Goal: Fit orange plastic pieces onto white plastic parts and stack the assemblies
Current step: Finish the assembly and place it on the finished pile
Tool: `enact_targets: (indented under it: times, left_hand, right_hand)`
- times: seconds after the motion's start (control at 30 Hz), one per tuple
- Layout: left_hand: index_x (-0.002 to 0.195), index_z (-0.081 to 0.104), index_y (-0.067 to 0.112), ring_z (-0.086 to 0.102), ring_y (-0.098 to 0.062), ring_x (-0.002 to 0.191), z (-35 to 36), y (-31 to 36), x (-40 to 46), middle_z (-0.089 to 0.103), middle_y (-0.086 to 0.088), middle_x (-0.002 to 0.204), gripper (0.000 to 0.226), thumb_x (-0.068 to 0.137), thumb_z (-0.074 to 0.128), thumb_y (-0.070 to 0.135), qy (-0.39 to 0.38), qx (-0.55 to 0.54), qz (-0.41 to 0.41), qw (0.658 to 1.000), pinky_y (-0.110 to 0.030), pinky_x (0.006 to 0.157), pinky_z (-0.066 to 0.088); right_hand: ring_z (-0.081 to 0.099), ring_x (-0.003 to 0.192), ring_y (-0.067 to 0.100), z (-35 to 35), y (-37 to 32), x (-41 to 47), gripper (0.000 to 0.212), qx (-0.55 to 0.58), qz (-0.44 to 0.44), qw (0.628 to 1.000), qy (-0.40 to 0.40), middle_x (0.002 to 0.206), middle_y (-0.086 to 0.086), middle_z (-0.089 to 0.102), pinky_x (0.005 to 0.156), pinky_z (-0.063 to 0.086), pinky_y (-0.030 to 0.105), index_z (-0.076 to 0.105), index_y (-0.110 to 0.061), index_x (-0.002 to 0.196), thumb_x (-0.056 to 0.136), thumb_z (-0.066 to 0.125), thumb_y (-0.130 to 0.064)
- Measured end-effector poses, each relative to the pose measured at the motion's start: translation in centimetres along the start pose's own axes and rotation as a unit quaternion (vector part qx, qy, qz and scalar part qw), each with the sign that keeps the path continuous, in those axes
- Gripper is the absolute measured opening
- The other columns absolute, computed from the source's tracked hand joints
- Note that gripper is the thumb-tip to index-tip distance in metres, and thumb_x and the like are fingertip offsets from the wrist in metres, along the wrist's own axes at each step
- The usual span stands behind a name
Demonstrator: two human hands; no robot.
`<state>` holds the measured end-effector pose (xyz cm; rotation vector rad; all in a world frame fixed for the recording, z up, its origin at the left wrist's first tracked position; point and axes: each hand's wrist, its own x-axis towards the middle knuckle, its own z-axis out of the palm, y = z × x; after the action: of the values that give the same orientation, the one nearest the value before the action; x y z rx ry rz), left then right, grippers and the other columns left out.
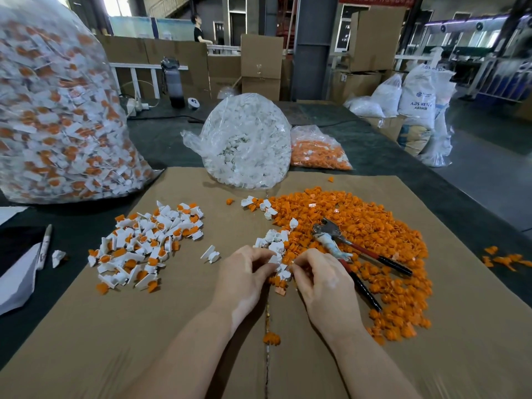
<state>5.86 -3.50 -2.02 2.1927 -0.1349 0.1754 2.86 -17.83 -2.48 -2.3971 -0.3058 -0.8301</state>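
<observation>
My left hand and right hand meet over the cardboard, fingers curled round white parts. Orange pieces lie heaped right, pliers atop them. Assemblies lie piled left. Bags stand behind.

I see a pair of pliers with red and black handles lying on the right half of the cardboard sheet that covers the near part of the desk. At the desk's left edge a marker pen lies beside some white paper. Toward the far edge stand a dark water bottle and a white power strip. Beyond the desk I make out brown cardboard boxes, and white sacks sit off the far right corner. A person in black stands in the background.
</observation>
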Motion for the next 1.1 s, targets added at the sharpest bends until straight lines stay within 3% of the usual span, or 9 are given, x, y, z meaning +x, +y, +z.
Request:
enact_targets:
  times: [0.17, 0.4, 0.57, 0.73, 0.9, 1.1]
  left_hand:
    - [0.088, 0.065, 0.021, 0.060, -0.016, 0.078, 0.3, 0.5, -0.1, 0.066, 0.001, 0.081, 0.001, 0.087, 0.064, 0.021, -0.015, -0.081, -0.015, 0.997, -0.028, 0.072, 0.047]
    - [0.088, 0.067, 0.020, 0.062, -0.015, 0.078, 0.3, 0.6, -0.6, 0.067, 0.002, 0.079, 0.004, 0.087, 0.064, 0.019, -0.011, -0.110, 0.006, 0.994, -0.032, 0.075, 0.050]
    - [0.090, 0.069, 0.021, 0.062, -0.012, 0.077, 0.4, 0.6, -0.9, 0.067, 0.007, 0.079, 0.005, 0.087, 0.064, 0.021, -0.006, -0.098, 0.031, 0.995, -0.028, 0.073, 0.050]
    - [0.085, 0.068, 0.027, 0.059, 0.000, 0.075, 0.5, 0.6, -1.2, 0.065, 0.014, 0.076, 0.009, 0.085, 0.066, 0.018, 0.008, -0.088, 0.060, 0.994, -0.010, 0.067, 0.042]
    - [0.092, 0.071, 0.019, 0.055, 0.012, 0.080, 0.7, 0.6, -1.2, 0.062, 0.017, 0.080, 0.010, 0.084, 0.068, 0.014, 0.015, -0.017, 0.129, 0.991, -0.001, 0.069, 0.037]
    - [0.088, 0.069, 0.020, 0.055, 0.011, 0.072, 0.5, 0.8, -1.2, 0.062, 0.015, 0.077, 0.007, 0.085, 0.066, 0.014, 0.001, -0.027, 0.108, 0.994, -0.001, 0.065, 0.037]
  right_hand:
    - [0.055, 0.065, 0.014, 0.0, 0.0, 0.0, 0.013, 0.007, 0.012, 1.000, -0.012, 0.068, -0.003, 0.060, 0.061, 0.046, 0.029, 0.063, -0.011, 0.074, 0.078, 0.074, -0.009]
    - [0.054, 0.063, 0.015, 0.0, -0.1, 0.0, 0.017, -0.013, 0.023, 0.999, -0.019, 0.064, -0.006, 0.058, 0.064, 0.043, 0.033, 0.062, -0.014, 0.070, 0.074, 0.077, -0.008]
    - [0.054, 0.066, 0.013, 0.1, 0.2, 0.0, 0.013, 0.004, 0.050, 0.998, -0.028, 0.065, -0.008, 0.057, 0.070, 0.038, 0.031, 0.062, -0.015, 0.072, 0.079, 0.073, -0.012]
    - [0.051, 0.064, 0.012, 0.0, 0.2, 0.0, 0.016, 0.034, 0.076, 0.996, -0.041, 0.064, -0.008, 0.055, 0.073, 0.038, 0.031, 0.057, -0.015, 0.070, 0.080, 0.070, -0.013]
    - [0.051, 0.061, 0.014, -0.2, 0.3, 0.1, 0.014, 0.072, 0.098, 0.991, -0.058, 0.061, -0.006, 0.055, 0.066, 0.048, 0.040, 0.058, -0.014, 0.071, 0.080, 0.068, -0.014]
    - [0.051, 0.057, 0.007, -0.2, 0.2, 0.1, 0.011, 0.094, 0.090, 0.991, -0.044, 0.061, -0.011, 0.056, 0.055, 0.048, 0.030, 0.063, -0.014, 0.073, 0.081, 0.070, -0.015]
